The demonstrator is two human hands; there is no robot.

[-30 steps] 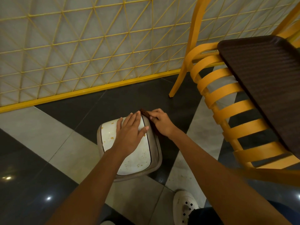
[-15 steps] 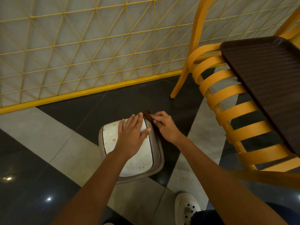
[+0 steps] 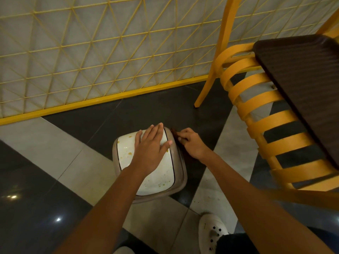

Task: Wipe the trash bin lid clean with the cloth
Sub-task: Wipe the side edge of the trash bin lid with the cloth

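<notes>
While the white panel of the trash bin lid (image 3: 128,153) shows orange-brown spots along its left part and near its front edge, the wiping looks far from finished. Most of that panel seems untouched, so I judge the task to be in its early part. The bin stands on the tiled floor (image 3: 55,143) between the person's forearms, below the yellow lattice wall. The left hand (image 3: 152,145) lies flat on the far half of the lid, its fingers stretched out and close together with the thumb spread, bracing the lid without gripping anything. Just to the right, the right hand (image 3: 190,143) presses a dark cloth (image 3: 175,133) against the lid's grey right rim, with its fingers curled and pinched on the cloth. Only that rim is being worked. Further right stands a yellow chair (image 3: 256,110) with a dark tray (image 3: 302,79) on it, well apart from the bin.
</notes>
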